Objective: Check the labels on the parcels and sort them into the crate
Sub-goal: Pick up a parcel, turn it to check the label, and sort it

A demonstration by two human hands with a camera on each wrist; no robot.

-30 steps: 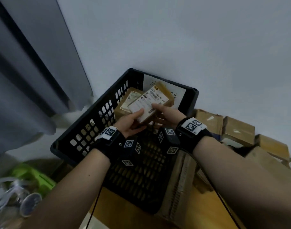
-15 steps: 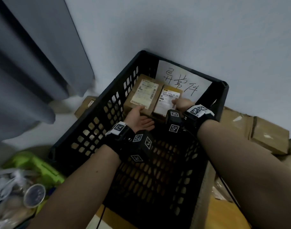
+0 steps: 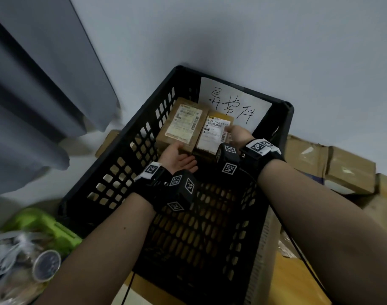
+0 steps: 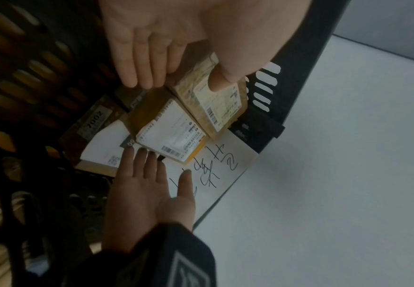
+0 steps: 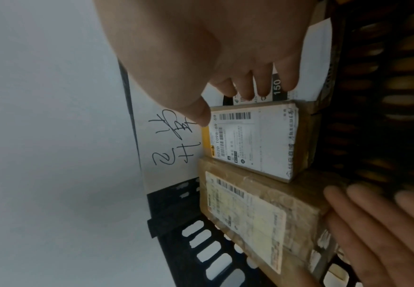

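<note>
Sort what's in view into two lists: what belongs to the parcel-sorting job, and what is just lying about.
Part of the job:
- black crate
- handwritten sign inside it
- white-label parcel, touched by the right hand
- yellowed-label parcel, touched by the left hand
- cardboard boxes outside the crate

Lying about:
- green object
- plastic bag
- grey curtain

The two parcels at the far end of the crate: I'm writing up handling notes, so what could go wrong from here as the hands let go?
1. The white-labelled parcel sits on other parcels rather than the crate floor, so it may tip once the right hand leaves.
2. The handwritten sign behind it could be pushed or covered.
3. The left hand at the yellowed-label parcel might nudge it askew.
</note>
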